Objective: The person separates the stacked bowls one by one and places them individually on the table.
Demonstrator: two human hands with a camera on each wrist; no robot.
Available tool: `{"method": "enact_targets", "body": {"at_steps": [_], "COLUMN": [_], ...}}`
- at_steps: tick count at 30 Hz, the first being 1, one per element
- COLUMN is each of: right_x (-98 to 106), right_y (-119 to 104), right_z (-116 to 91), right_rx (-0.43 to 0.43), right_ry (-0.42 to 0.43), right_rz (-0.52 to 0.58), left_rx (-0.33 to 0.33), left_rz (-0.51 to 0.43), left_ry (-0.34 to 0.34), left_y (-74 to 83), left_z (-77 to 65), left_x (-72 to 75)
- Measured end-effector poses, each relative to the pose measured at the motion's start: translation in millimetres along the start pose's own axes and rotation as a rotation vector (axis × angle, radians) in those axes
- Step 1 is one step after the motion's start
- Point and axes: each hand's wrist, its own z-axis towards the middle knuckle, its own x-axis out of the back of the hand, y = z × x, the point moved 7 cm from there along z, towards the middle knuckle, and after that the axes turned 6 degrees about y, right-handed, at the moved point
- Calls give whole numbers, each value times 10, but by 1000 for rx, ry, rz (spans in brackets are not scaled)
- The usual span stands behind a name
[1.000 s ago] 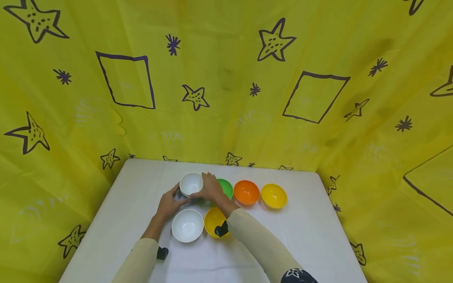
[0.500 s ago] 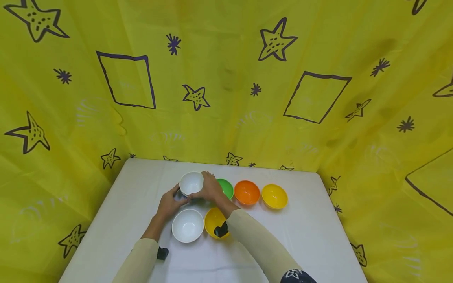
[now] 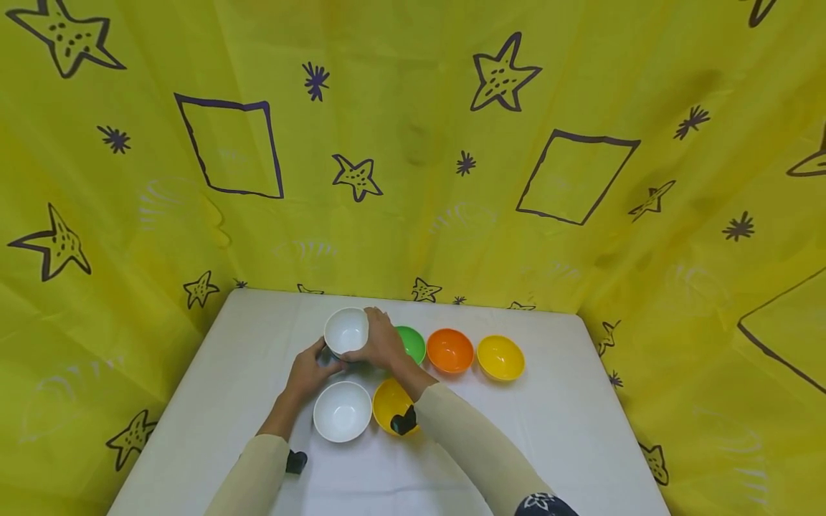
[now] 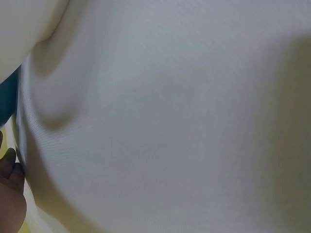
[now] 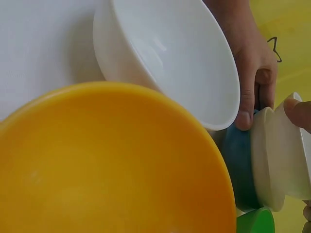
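Note:
At the back left of the table, my right hand (image 3: pixel 383 340) grips a small white bowl (image 3: pixel 345 330) by its rim, thumb in front and fingers at the far side. In the right wrist view this white bowl (image 5: pixel 287 150) is tipped a little, just above a second white bowl (image 5: pixel 265 160) that sits in a blue bowl (image 5: pixel 240 167). My left hand (image 3: pixel 308 373) holds the blue bowl's left side, its thumb lying against the wall. The lower bowls are mostly hidden in the head view.
A larger white bowl (image 3: pixel 342 411) and a yellow bowl (image 3: pixel 389 401) stand in front, the latter partly under my right forearm. Right of the stack are a green bowl (image 3: pixel 413 344), an orange bowl (image 3: pixel 449 351) and another yellow bowl (image 3: pixel 500 357). Yellow curtain (image 3: pixel 413 236) surrounds the table.
The small white bowl in my right hand has risen slightly and shifted a little left, away from the stack. My left hand stays in place, and the other bowls have not moved.

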Motion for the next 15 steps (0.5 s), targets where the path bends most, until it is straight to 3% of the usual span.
{"method": "enact_targets", "body": {"at_steps": [15], "right_x": [318], "right_y": [-4], "right_z": [-236], "right_rx": [-74], "right_ry": [54], "right_rz": [89], "left_rx": [42], "left_rz": [13], "left_ry": [-16], "left_y": [-10], "left_z": [10], "left_x": [-32]}}
